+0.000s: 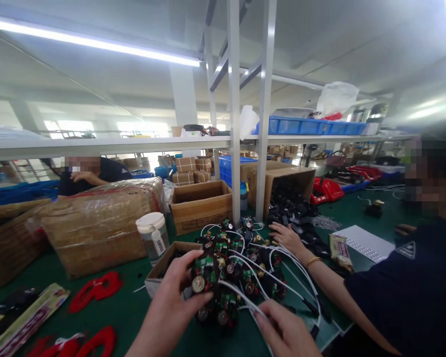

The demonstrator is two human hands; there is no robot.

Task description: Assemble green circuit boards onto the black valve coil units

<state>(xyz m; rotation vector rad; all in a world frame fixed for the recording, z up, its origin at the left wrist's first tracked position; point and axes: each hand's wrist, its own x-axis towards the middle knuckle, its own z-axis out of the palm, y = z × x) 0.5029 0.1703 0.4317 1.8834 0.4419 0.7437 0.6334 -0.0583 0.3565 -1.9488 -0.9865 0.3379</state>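
Note:
In my left hand (176, 292) is a small black electronic assembly (204, 272) with a green circuit board and a round metal disc, gripped between thumb and fingers. A white cable (241, 293) runs from it to my right hand (282, 329), whose thumb and fingers are closed on the cable. Behind and under the held piece lies a pile of similar electronic assemblies (249, 285) with green boards, red wires and white cables. Some of the cables end in black plugs (310, 307). The tips of my left fingers are partly hidden behind the assembly.
A co-worker's arm (329, 277) reaches onto the pile from the right. Left of it stand a small open carton (152, 285), a lidded cup (152, 240) and a large taped box (107, 228). Red straps (96, 292) lie left. Metal posts (235, 114) rise behind the pile.

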